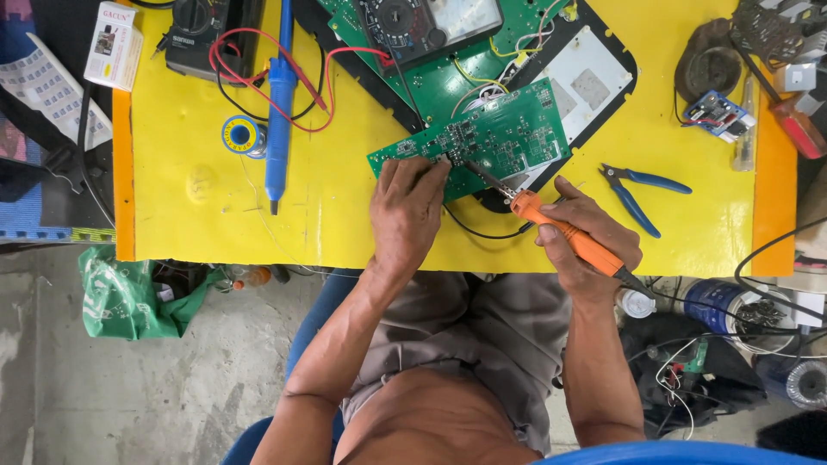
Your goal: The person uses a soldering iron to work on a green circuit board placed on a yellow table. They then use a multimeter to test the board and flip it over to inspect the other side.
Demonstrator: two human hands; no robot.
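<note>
Blue-handled pliers (642, 194) lie on the yellow table top (345, 215), just right of the right hand. A blue desoldering pump (279, 103) lies lengthwise well left of the left hand, a solder spool (241, 135) beside it. A multimeter (429, 24) rests on a larger green board (439, 77) beyond both hands. A green plastic bag (129, 297) sits on the floor, lower left.

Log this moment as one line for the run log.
left hand: pressing on green circuit board | right hand: holding orange soldering iron, tip on board | nearby: blue pliers, yellow table
</note>
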